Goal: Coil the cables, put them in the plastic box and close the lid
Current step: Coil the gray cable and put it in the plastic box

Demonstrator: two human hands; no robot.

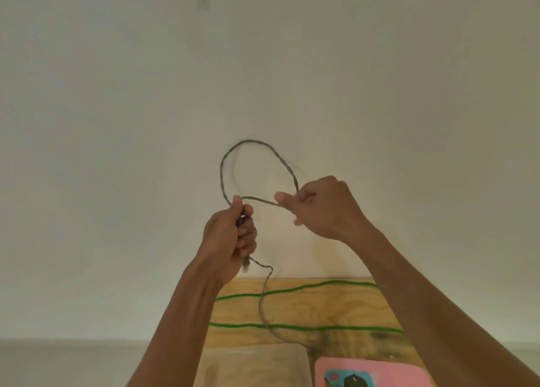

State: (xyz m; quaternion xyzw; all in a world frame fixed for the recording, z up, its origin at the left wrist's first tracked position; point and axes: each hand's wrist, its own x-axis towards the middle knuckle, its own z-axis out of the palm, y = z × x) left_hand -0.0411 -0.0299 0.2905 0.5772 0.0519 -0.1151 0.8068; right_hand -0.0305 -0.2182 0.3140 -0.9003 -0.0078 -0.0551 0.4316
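A thin grey cable [233, 152] forms one loop in the air in front of the white wall. My left hand [230, 240] grips the cable's dark plug end and the base of the loop in a fist. My right hand [318, 208] pinches the other side of the loop, thumb stretched along the cable. The grey cable's loose tail hangs from my left hand down to the wooden table [321, 307]. A green cable [292, 290] lies in two lines across the table. The clear plastic box [254, 363] sits at the bottom edge, below my left forearm.
A pink item [374, 372] with a blue and black picture lies at the bottom right of the table, beside the box. The white wall fills the upper view directly behind the table's far edge.
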